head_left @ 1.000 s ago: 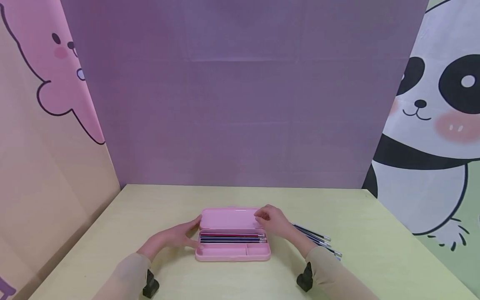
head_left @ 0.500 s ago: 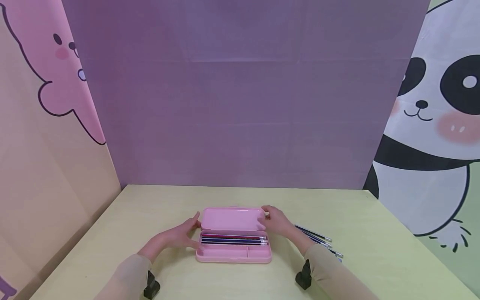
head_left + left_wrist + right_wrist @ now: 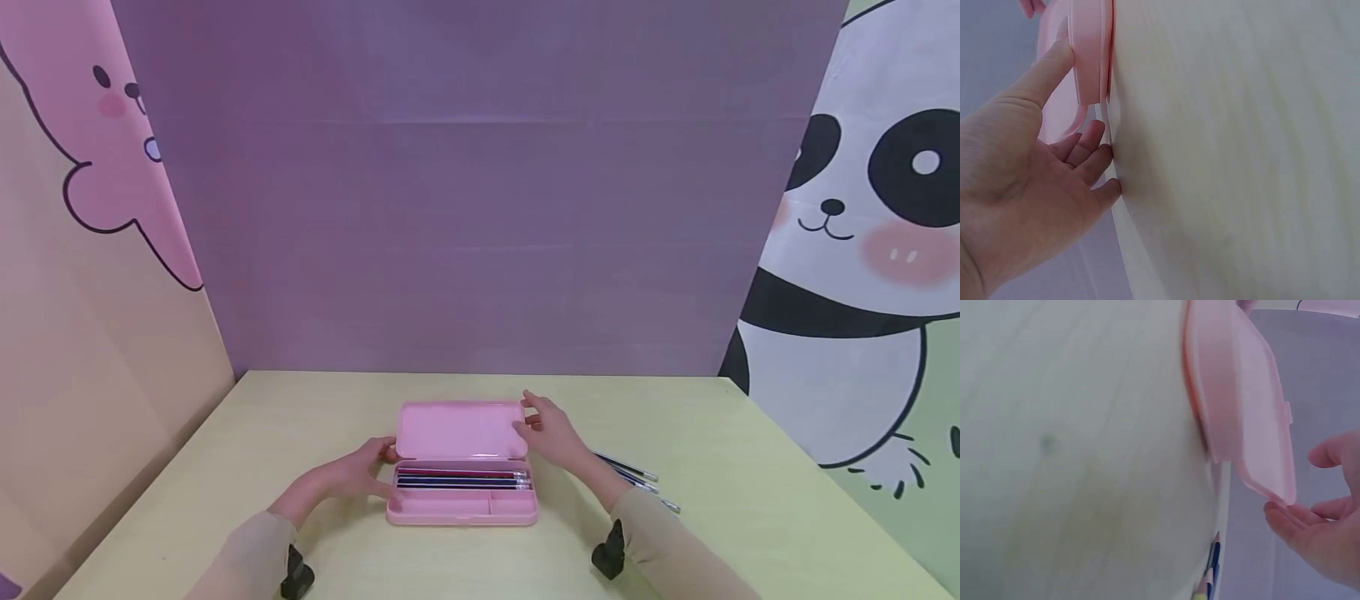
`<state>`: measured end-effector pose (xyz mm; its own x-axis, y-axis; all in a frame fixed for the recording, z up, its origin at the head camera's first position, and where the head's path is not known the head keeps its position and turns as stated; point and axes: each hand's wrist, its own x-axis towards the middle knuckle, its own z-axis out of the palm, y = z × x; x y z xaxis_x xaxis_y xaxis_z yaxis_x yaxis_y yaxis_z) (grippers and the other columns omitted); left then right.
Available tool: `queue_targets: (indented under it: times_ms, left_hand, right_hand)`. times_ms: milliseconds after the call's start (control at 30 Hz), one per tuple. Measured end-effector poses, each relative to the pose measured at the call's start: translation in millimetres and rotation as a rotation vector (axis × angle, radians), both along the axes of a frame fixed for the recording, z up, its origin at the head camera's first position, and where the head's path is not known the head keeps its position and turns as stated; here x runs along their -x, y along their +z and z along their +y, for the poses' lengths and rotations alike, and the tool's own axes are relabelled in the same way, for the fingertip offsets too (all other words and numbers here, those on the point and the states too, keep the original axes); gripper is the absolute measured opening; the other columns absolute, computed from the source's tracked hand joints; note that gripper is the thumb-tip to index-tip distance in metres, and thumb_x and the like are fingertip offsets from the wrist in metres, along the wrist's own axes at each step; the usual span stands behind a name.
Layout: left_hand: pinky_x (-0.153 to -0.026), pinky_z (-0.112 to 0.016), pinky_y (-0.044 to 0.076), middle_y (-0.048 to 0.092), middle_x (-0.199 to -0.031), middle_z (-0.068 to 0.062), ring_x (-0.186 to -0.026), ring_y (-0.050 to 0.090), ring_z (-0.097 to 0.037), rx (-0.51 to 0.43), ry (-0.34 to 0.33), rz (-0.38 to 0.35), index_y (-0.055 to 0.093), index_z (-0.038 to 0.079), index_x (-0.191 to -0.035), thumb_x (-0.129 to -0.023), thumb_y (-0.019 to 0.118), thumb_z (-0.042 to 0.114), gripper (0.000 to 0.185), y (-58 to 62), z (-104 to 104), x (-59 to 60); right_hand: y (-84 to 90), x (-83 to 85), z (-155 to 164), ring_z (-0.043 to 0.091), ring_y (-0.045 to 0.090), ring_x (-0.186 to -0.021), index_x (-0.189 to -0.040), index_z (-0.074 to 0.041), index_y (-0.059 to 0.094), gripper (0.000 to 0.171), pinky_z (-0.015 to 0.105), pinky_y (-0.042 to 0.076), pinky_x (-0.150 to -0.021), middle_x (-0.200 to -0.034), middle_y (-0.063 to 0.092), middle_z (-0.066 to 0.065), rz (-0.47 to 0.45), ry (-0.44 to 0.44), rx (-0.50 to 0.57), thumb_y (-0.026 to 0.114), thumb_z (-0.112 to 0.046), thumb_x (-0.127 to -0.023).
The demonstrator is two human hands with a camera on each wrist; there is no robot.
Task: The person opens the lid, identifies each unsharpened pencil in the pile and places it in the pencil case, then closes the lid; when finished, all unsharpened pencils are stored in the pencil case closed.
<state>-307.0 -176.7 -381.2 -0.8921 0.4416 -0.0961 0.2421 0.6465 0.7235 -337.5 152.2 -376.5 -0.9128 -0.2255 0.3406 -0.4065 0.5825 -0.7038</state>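
Note:
A pink pencil case (image 3: pixel 442 510) stands with its lid (image 3: pixel 459 429) raised and leaning back. Inside its rear compartment lie several dark pencils (image 3: pixel 461 482) and a red one. My left hand (image 3: pixel 352 473) is at the case's left end; in the left wrist view its thumb (image 3: pixel 1054 69) presses on the rim, while the other fingers rest loosely bent near the table. At the lid's right edge is my right hand (image 3: pixel 553 433). The right wrist view shows its fingertips (image 3: pixel 1275 512) touching the lid's corner, with the thumb (image 3: pixel 1329 452) held apart from it.
Several more pencils (image 3: pixel 630 473) lie on the light wooden table (image 3: pixel 315 408) to the right, partly behind my right forearm. A purple cloth (image 3: pixel 480 208) hangs behind the table's far edge. A small black device (image 3: pixel 609 552) is worn on my right wrist.
My right hand has moved from in front of the lid to its right edge and upward. The lid has tilted up a little. My left hand stays at the case's left end.

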Motion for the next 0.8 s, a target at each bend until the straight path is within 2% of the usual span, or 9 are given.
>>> queue_targets:
  times_ms: [167, 267, 400, 533, 633, 800]
  left_hand:
    - [-0.112, -0.055, 0.024, 0.048, -0.128, -0.014, -0.126, 0.039, -0.036, -0.007, 0.02, -0.007, 0.034, -0.006, -0.135, -0.073, 0.08, 0.022, 0.082, 0.1, 0.7, -1.7]
    - [-0.112, -0.054, 0.025, 0.048, -0.128, -0.013, -0.126, 0.04, -0.035, -0.002, 0.027, -0.009, 0.037, -0.004, -0.131, -0.073, 0.08, 0.023, 0.077, 0.7, 1.3, -2.3]
    - [-0.111, -0.054, 0.026, 0.048, -0.127, -0.013, -0.123, 0.041, -0.034, -0.006, 0.019, -0.007, 0.036, -0.004, -0.13, -0.074, 0.08, 0.023, 0.076, 1.7, 3.2, -1.1]
    - [-0.11, -0.055, 0.027, 0.049, -0.123, -0.014, -0.12, 0.043, -0.033, -0.019, -0.015, 0.008, 0.032, -0.006, -0.132, -0.074, 0.08, 0.022, 0.08, 2.5, 5.3, 3.0]
    - [-0.108, -0.055, 0.031, 0.052, -0.12, -0.014, -0.117, 0.046, -0.032, -0.004, -0.03, 0.061, 0.034, -0.005, -0.132, -0.073, 0.081, 0.024, 0.081, 1.4, 6.3, 5.4]
    - [-0.101, -0.055, 0.04, 0.052, -0.123, -0.013, -0.117, 0.049, -0.035, 0.006, -0.052, 0.197, 0.041, -0.001, -0.13, -0.069, 0.083, 0.03, 0.08, 2.5, 6.1, -0.5]
  right_hand:
    - [7.2, -6.7, 3.0, 0.025, 0.062, -0.085, -0.13, 0.008, 0.049, 0.048, 0.037, 0.056, -0.078, -0.116, 0.051, 0.021, 0.079, 0.009, 0.0, 0.064, -0.007, -0.087]
    - [12.1, -12.9, 5.0, 0.023, 0.061, -0.081, -0.123, 0.007, 0.056, 0.04, 0.04, 0.056, -0.078, -0.112, 0.05, 0.02, 0.108, 0.014, 0.0, 0.064, -0.005, -0.086]
    - [15.9, -19.7, 11.5, 0.025, 0.062, -0.082, -0.117, 0.007, 0.06, 0.032, 0.04, 0.056, -0.077, -0.107, 0.052, 0.018, 0.155, 0.045, 0.02, 0.064, -0.002, -0.086]
    - [19.2, -25.5, 17.1, 0.023, 0.063, -0.084, -0.107, 0.001, 0.065, 0.02, 0.034, 0.057, -0.075, -0.099, 0.058, 0.012, 0.204, 0.034, 0.026, 0.063, -0.005, -0.088]
    - [20.7, -31.3, 19.2, 0.022, 0.064, -0.082, -0.1, -0.004, 0.066, 0.012, 0.028, 0.056, -0.074, -0.094, 0.064, 0.007, 0.211, 0.042, 0.048, 0.062, -0.007, -0.09]
    - [19.4, -41.8, 21.0, 0.022, 0.065, -0.08, -0.097, -0.007, 0.065, 0.009, 0.021, 0.054, -0.071, -0.091, 0.069, 0.006, 0.168, 0.138, 0.047, 0.06, -0.011, -0.092]
